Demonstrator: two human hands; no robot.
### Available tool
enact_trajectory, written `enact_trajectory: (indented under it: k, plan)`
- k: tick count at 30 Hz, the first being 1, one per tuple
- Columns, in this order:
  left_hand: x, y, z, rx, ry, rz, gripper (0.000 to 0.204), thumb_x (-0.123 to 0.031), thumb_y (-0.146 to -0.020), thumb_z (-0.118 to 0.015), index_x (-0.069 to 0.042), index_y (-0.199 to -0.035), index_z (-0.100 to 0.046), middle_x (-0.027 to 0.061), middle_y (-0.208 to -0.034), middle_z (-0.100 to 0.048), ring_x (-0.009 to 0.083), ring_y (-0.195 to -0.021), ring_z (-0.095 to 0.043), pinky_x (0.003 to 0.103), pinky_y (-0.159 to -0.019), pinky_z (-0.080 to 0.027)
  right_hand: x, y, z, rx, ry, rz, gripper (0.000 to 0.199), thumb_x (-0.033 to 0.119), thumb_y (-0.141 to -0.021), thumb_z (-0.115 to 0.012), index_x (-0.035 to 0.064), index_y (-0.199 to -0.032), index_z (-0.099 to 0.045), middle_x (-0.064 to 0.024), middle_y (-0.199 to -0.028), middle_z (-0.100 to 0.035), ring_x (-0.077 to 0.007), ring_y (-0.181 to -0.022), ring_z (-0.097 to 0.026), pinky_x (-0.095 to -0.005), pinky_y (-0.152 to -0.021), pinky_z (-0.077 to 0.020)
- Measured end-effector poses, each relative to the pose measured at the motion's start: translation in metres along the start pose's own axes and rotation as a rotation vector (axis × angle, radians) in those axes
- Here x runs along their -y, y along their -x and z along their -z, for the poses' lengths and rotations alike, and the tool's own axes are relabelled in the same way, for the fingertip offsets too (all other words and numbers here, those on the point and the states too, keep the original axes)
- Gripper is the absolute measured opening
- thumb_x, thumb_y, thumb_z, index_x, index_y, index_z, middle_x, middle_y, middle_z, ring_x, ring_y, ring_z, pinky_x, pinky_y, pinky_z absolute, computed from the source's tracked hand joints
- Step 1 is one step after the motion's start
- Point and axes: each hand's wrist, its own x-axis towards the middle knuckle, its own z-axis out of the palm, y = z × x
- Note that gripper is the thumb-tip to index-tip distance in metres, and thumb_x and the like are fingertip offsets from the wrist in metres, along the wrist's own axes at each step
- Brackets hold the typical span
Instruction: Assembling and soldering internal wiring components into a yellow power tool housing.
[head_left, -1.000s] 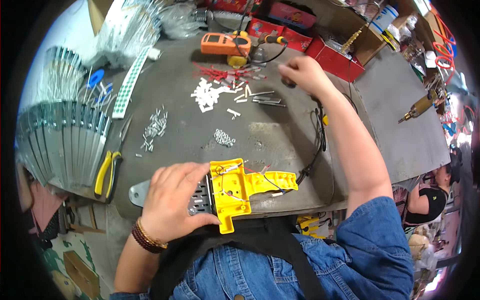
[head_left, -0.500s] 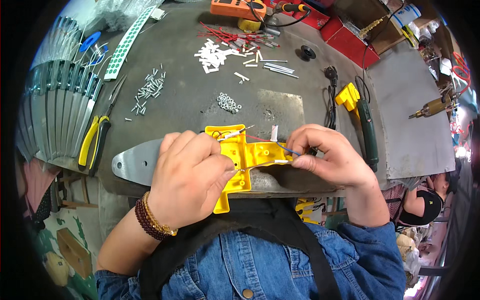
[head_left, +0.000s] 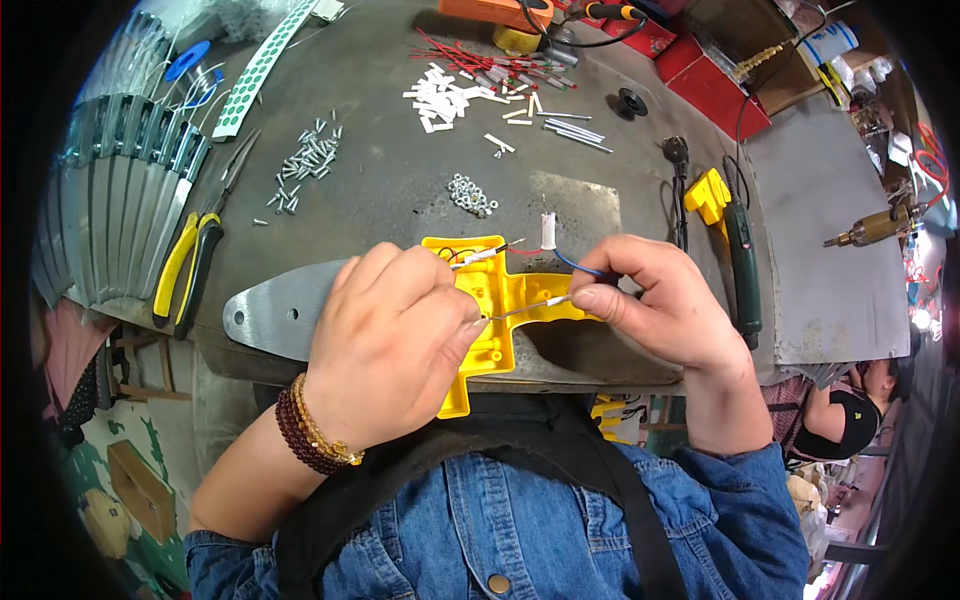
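Observation:
A yellow plastic housing [head_left: 488,350] lies at the table's near edge, its hollow side up, with a handle-like arm [head_left: 535,288] reaching right. On its left is a grey metal blade [head_left: 280,310] with two holes, partly covered by my left hand [head_left: 400,335]. That hand is closed, thumb and finger pinching the left end of a thin grey wire [head_left: 520,310]. My right hand [head_left: 665,305] pinches the wire's other end, beside a small white sleeve [head_left: 557,300]. A blue wire [head_left: 575,264] runs up from the right fingers to a white tube [head_left: 548,231], joined to a red wire [head_left: 525,251].
Hex nuts [head_left: 470,196], screws [head_left: 308,155], white sleeves [head_left: 440,100] and red wires [head_left: 475,58] lie in heaps farther back. Yellow-handled pliers [head_left: 188,265] and a row of blades [head_left: 125,215] are left; a green soldering-iron-like tool [head_left: 742,270] and power plug [head_left: 677,160] are right.
The right hand has shifted slightly and the grey wire now shows stretched between both hands. The white tube stands a little higher against the housing. The whole view has shifted slightly.

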Motion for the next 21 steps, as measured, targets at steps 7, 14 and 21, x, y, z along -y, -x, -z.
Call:
enact_trajectory:
  k: [7,14,21]
  plan:
    - [0.004,-0.002,-0.002,-0.029,0.068,0.062,0.01,-0.01,-0.079,-0.071,-0.005,-0.084,-0.063,0.0103,-0.087,-0.057,0.0298,-0.077,-0.052,0.038,-0.07,-0.041,0.011,-0.015,-0.005,0.062,0.153,-0.008,0.015,0.013,-0.085,-0.073,0.0005,-0.088,-0.066,-0.0131,-0.081,-0.065,-0.0285,-0.074,-0.062,-0.0363,-0.066,-0.0483]
    - [0.003,-0.001,-0.001,-0.028,0.061,0.068,0.011,-0.009,-0.078,-0.071,-0.005,-0.083,-0.062,0.0102,-0.087,-0.057,0.0302,-0.077,-0.052,0.039,-0.07,-0.042,0.007,-0.019,-0.021,0.015,0.067,0.018,0.019,0.013,-0.078,-0.079,0.0008,-0.083,-0.066,-0.0107,-0.073,-0.06,-0.0264,-0.066,-0.058,-0.0352,-0.059,-0.0455]
    - [0.003,-0.001,-0.001,-0.015,0.049,0.056,0.011,-0.009,-0.076,-0.072,-0.005,-0.082,-0.063,0.0095,-0.088,-0.057,0.0299,-0.078,-0.053,0.04,-0.07,-0.043,0.006,-0.016,-0.025,0.0,0.076,0.062,0.018,0.014,-0.077,-0.081,0.0028,-0.082,-0.067,-0.01,-0.071,-0.059,-0.0235,-0.064,-0.059,-0.0339,-0.056,-0.0438]
